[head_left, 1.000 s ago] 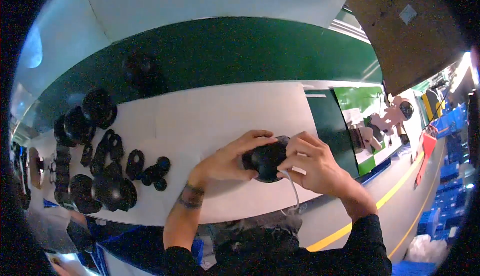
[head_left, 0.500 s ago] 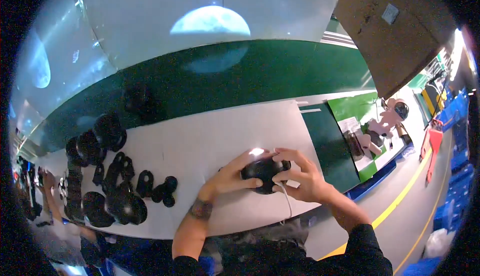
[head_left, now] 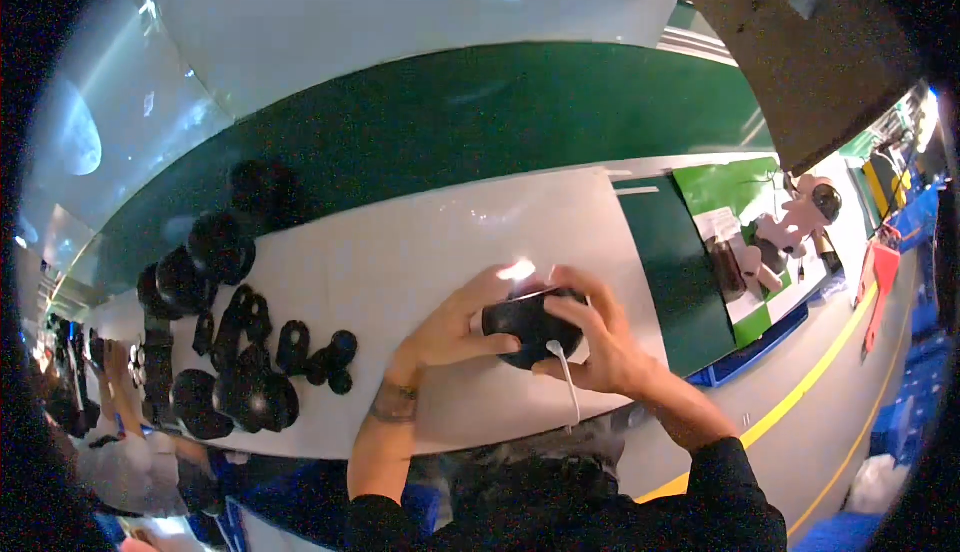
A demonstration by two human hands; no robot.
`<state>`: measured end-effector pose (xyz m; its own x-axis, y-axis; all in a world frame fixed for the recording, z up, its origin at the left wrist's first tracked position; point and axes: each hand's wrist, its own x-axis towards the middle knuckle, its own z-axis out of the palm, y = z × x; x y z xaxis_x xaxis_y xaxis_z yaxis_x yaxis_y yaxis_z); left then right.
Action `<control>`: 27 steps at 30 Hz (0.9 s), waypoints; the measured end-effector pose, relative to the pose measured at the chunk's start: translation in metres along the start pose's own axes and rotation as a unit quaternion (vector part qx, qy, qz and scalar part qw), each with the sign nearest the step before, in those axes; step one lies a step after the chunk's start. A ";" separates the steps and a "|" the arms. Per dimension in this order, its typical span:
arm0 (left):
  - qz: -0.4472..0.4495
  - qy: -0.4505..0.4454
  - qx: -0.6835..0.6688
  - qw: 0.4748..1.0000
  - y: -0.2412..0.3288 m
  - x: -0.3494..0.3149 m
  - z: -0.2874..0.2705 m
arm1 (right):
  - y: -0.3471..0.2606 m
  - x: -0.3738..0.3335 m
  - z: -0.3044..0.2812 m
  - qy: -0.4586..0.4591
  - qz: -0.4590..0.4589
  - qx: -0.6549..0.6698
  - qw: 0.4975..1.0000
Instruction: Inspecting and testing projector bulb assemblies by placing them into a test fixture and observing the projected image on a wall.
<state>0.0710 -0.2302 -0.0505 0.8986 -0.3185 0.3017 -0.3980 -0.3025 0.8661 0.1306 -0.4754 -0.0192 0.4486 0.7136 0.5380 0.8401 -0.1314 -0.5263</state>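
Smooth, glossy plastic is suggested by the rounded black object (head_left: 530, 322); a soft sheen is given off by the smooth white tabletop (head_left: 400, 257); matt cardboard is suggested by the brown panel (head_left: 790, 62); the black sleeve (head_left: 725, 477) is made of cloth.

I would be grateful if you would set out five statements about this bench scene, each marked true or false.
1. The left hand and right hand both touch the round black part. True.
2. The cord by that part is red. False: it is a white cord.
3. Both hands wear gloves. False: both are bare.
4. A green sheet lies to the right of the hands. True.
5. The loose black parts lie right of the held one. False: the loose black parts lie to its left.
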 end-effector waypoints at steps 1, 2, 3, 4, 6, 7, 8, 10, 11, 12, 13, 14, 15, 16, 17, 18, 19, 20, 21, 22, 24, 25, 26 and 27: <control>-0.013 0.086 -0.033 0.996 0.017 -0.001 0.002 | -0.006 0.005 -0.003 -0.007 0.022 0.006 1.000; -0.021 0.088 -0.032 0.995 0.020 -0.012 0.006 | -0.003 0.004 -0.001 -0.038 0.001 -0.017 0.999; -0.115 0.159 -0.058 0.979 0.018 -0.022 0.017 | 0.002 0.000 -0.003 -0.037 0.009 -0.018 0.999; -0.210 0.231 -0.075 0.947 0.020 -0.035 0.022 | 0.002 0.000 -0.002 -0.034 0.014 -0.020 0.999; -0.214 0.287 0.028 0.933 0.026 -0.049 0.039 | 0.002 0.000 0.002 -0.029 0.020 -0.016 0.999; -0.286 0.265 -0.024 0.920 0.024 -0.060 0.048 | 0.003 0.000 0.005 -0.024 0.009 -0.013 1.000; -0.356 0.241 -0.077 0.900 0.024 -0.065 0.053 | 0.003 0.000 0.008 -0.019 -0.002 -0.012 1.000; -0.370 0.257 -0.134 0.883 0.039 -0.052 0.062 | 0.002 -0.003 0.005 -0.018 0.002 -0.011 1.000; -0.379 0.270 -0.191 0.864 0.043 -0.046 0.066 | 0.002 -0.004 0.004 -0.015 0.006 -0.014 1.000; -0.379 0.271 -0.191 0.864 0.043 -0.044 0.066 | 0.001 -0.004 0.005 -0.015 0.005 -0.014 1.000; -0.367 0.285 -0.205 0.861 0.042 -0.044 0.067 | 0.000 -0.005 0.005 -0.013 -0.001 -0.022 1.000; -0.354 0.299 -0.219 0.859 0.042 -0.044 0.068 | 0.000 -0.005 0.006 -0.011 -0.008 -0.031 0.999; -0.354 0.297 -0.221 0.859 0.039 -0.045 0.069 | -0.001 -0.006 0.006 -0.011 -0.006 -0.033 0.999; -0.342 0.310 -0.209 0.862 0.036 -0.050 0.070 | -0.001 -0.006 0.006 -0.013 -0.003 -0.027 1.000; -0.330 0.322 -0.197 0.865 0.035 -0.055 0.071 | -0.001 -0.006 0.006 -0.015 0.000 -0.022 1.000; -0.332 0.325 -0.195 0.864 0.038 -0.066 0.067 | -0.001 -0.006 0.007 -0.016 -0.001 -0.017 1.000; -0.340 0.351 -0.212 0.847 0.038 -0.079 0.062 | 0.003 -0.008 0.006 -0.011 -0.004 -0.009 1.000; -0.347 0.376 -0.228 0.828 0.038 -0.091 0.059 | 0.006 -0.009 0.005 -0.006 -0.007 0.001 1.000; -0.350 0.378 -0.227 0.826 0.040 -0.104 0.059 | 0.007 -0.008 0.005 -0.008 -0.006 0.008 1.000; -0.338 0.392 -0.218 0.827 0.042 -0.115 0.060 | 0.010 -0.009 0.004 0.002 -0.013 0.011 1.000; -0.315 0.398 -0.203 0.837 0.043 -0.137 0.064 | 0.012 -0.011 0.003 0.007 -0.016 0.014 1.000; -0.319 0.401 -0.203 0.835 0.045 -0.145 0.067 | 0.012 -0.010 0.004 0.004 -0.015 0.019 1.000; -0.319 0.385 -0.128 0.857 0.047 -0.152 0.070 | 0.013 -0.010 0.004 0.006 -0.023 0.015 1.000; -0.316 0.366 -0.053 0.874 0.048 -0.156 0.071 | 0.013 -0.009 0.005 0.008 -0.032 0.009 0.999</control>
<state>-0.1018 -0.2591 -0.0844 0.8260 0.5529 -0.1095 0.2045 -0.1129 0.9723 0.1363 -0.4804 -0.0342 0.3999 0.7087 0.5812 0.8613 -0.0737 -0.5028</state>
